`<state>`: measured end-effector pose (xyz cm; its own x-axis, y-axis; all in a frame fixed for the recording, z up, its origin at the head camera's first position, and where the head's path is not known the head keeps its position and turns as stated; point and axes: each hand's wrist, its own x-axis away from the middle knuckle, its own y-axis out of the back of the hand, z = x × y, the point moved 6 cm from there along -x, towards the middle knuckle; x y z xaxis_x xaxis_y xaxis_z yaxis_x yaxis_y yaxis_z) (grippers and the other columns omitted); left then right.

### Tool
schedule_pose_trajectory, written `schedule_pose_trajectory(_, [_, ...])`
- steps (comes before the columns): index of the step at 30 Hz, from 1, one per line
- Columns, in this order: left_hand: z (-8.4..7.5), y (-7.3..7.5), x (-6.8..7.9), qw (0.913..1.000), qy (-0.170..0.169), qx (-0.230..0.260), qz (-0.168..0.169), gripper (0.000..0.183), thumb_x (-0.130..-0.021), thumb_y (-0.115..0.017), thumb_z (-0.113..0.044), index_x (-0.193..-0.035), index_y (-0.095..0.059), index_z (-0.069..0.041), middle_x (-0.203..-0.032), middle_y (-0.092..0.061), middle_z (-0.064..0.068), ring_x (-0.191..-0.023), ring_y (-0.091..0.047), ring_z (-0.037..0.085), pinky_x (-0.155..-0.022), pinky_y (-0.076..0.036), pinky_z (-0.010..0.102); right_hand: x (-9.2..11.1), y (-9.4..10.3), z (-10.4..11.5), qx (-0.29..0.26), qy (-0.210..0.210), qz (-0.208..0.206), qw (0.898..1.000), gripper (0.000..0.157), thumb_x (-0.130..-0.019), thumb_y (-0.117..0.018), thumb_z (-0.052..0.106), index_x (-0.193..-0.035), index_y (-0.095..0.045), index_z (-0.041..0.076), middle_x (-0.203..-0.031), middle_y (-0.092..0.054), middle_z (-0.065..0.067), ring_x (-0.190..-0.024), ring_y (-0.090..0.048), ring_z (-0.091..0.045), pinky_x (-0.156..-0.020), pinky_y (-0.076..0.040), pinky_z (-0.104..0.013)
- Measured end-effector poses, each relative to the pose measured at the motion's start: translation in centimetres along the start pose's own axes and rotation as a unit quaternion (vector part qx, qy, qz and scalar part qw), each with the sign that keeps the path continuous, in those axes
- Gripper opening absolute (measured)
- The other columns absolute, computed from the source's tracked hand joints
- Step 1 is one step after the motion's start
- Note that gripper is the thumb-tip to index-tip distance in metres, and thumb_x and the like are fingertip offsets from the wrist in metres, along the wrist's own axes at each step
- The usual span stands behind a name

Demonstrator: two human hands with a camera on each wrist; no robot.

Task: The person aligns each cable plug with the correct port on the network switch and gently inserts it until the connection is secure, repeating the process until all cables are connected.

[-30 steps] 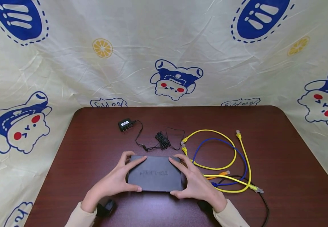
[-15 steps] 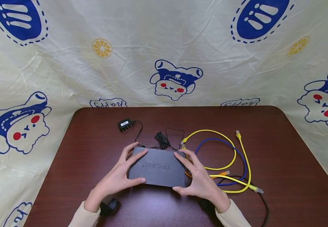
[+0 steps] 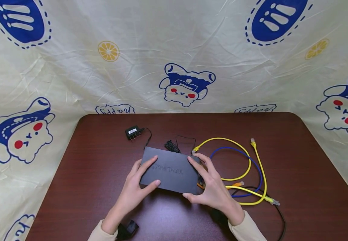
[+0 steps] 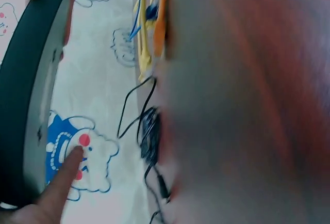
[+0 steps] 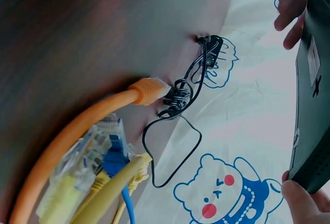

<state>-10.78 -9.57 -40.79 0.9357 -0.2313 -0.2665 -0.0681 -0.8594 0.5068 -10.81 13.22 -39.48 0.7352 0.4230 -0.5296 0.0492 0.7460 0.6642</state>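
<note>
- The left hand point(image 3: 135, 187) grasped one end of a dark grey box point(image 3: 169, 170), its thumb and a fingertip showing on the top.
- The right hand point(image 3: 211, 187) grasped the other end, thumb at the near edge.
- The box hung tilted between both hands, raised above the brown table point(image 3: 101, 157).
- Behind it lay a bundled black cord point(image 3: 171, 146), partly hidden, and a power plug point(image 3: 133, 132) farther left.
- Right of the box lay yellow cables point(image 3: 222, 138), a blue cable point(image 3: 259, 170), an orange cable point(image 3: 238, 183) and a black cable point(image 3: 282, 221).
- A printed cloth point(image 3: 138, 80) hung beyond the table.
</note>
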Motion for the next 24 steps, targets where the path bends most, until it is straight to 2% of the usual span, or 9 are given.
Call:
schedule_pose_trajectory(3, [0.4, -0.1, 0.0, 0.9985, 0.017, 0.045, -0.027, 0.065, -0.081, -0.076, -0.024, -0.139, -0.049, -0.034, -0.134, -0.044, 0.004, -0.114, -0.048, 0.023, -0.09, -0.037, 0.052, 0.0, 0.0, 0.2, 0.014, -0.004, 0.0, 1.0, 0.092, -0.069, -0.077, 0.053, -0.141, -0.046, 0.006, -0.138, -0.036, -0.017, -0.108, -0.052, -0.027, -0.093, -0.041, -0.024])
schedule_pose_trajectory(5, [0.7, -0.1, -0.1, 0.9944, 0.036, 0.094, -0.033, 0.063, -0.079, -0.078, -0.02, -0.136, -0.053, -0.032, -0.133, -0.045, 0.002, -0.111, -0.049, 0.023, -0.09, -0.036, 0.051, 0.0, 0.1, 0.4, 0.02, -0.004, -0.001, 1.0, 0.092, -0.069, -0.078, 0.052, -0.141, -0.046, 0.005, -0.137, -0.037, -0.016, -0.105, -0.054, -0.027, -0.089, -0.043, -0.027])
schedule_pose_trajectory(9, [1.3, -0.3, -0.3, 0.9812, 0.076, 0.174, -0.033, 0.058, -0.079, -0.078, -0.014, -0.132, -0.058, -0.028, -0.137, -0.043, 0.0, -0.117, -0.044, 0.022, -0.093, -0.034, 0.047, -0.1, 0.2, 0.7, 0.027, -0.003, -0.005, 1.0, 0.092, -0.069, -0.079, 0.05, -0.142, -0.045, 0.006, -0.138, -0.036, -0.016, -0.105, -0.054, -0.025, -0.089, -0.042, -0.025])
schedule_pose_trajectory(14, [1.4, -0.3, -0.5, 0.9626, 0.093, 0.25, -0.046, 0.055, -0.078, -0.076, -0.003, -0.129, -0.06, -0.016, -0.137, -0.045, 0.003, -0.117, -0.045, 0.02, -0.091, -0.04, 0.032, -0.1, 0.2, 1.2, 0.015, -0.003, 0.002, 1.0, 0.09, -0.072, -0.078, 0.049, -0.143, -0.043, 0.006, -0.14, -0.033, -0.018, -0.11, -0.05, -0.026, -0.094, -0.035, -0.019])
schedule_pose_trajectory(19, [1.2, -0.3, -0.6, 0.9345, 0.09, 0.341, -0.046, 0.053, -0.079, -0.071, 0.005, -0.128, -0.056, -0.004, -0.12, -0.055, 0.013, -0.094, -0.06, 0.02, -0.075, -0.051, 0.029, 0.1, 0.4, 1.2, -0.001, -0.017, 0.014, 1.0, 0.084, -0.079, -0.066, 0.059, -0.143, -0.044, 0.009, -0.14, -0.034, -0.015, -0.118, -0.043, -0.026, -0.094, -0.038, -0.028])
schedule_pose_trajectory(21, [1.1, -0.3, -0.6, 0.9299, 0.088, 0.355, -0.043, 0.052, -0.079, -0.07, 0.006, -0.128, -0.055, -0.002, -0.114, -0.057, 0.014, -0.083, -0.063, 0.017, -0.07, -0.051, 0.029, 0.2, 0.5, 1.0, -0.02, -0.026, 0.016, 0.999, 0.079, -0.082, -0.065, 0.057, -0.142, -0.045, 0.011, -0.139, -0.035, -0.013, -0.121, -0.041, -0.025, -0.095, -0.037, -0.031])
schedule_pose_trajectory(24, [1.0, -0.1, -0.7, 0.9323, 0.087, 0.349, -0.038, 0.051, -0.079, -0.07, 0.006, -0.127, -0.056, -0.003, -0.118, -0.054, 0.012, -0.061, -0.058, 0.01, -0.06, -0.048, 0.024, 0.2, 0.8, 0.7, -0.073, -0.043, 0.014, 0.996, 0.064, -0.085, -0.07, 0.039, -0.14, -0.049, 0.013, -0.14, -0.035, -0.012, -0.121, -0.041, -0.023, -0.096, -0.035, -0.03])
